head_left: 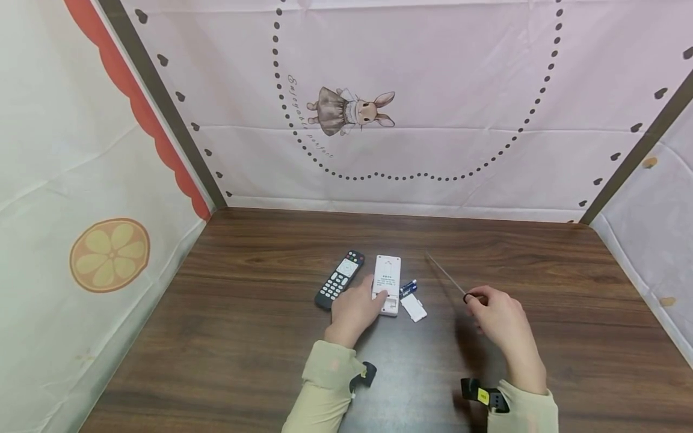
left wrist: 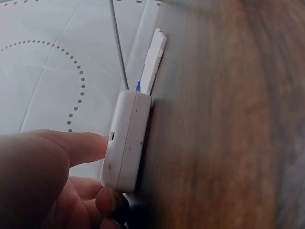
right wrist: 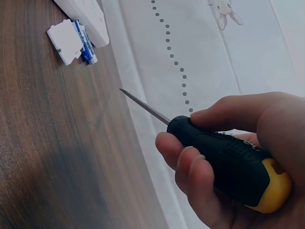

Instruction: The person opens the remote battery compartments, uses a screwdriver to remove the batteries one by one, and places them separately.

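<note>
The white device [head_left: 387, 267] lies face down on the brown wood-grain table [head_left: 243, 337], straight ahead of me, a slim slab with rounded corners and an open compartment at its near end. Dark print runs across its back, a short heading over several lines too small for me to read, below a faint outlined mark. Its long axis runs almost straight away from me. My left hand [head_left: 354, 307] grips it, thumb on the back by the compartment, fingers at the left edge. My right hand [head_left: 500, 319] is wrapped around a screwdriver [right wrist: 224, 160], black-handled with a yellow butt; pale lettering on the grip is partly hidden and I can't make it out. Its thin metal shaft points away and to the left, raised above the wood. Just right of the device lie blue-and-silver batteries [head_left: 408, 289], with the white cover [head_left: 414, 308] beside them, slanting away to the left. On the other side, a black remote [head_left: 339, 281] with pale buttons slants away to the right. Behind, the cloth [head_left: 433, 90] carries a rabbit [head_left: 346, 112] lying sideways and the words "Enjoyable perfect".
</note>
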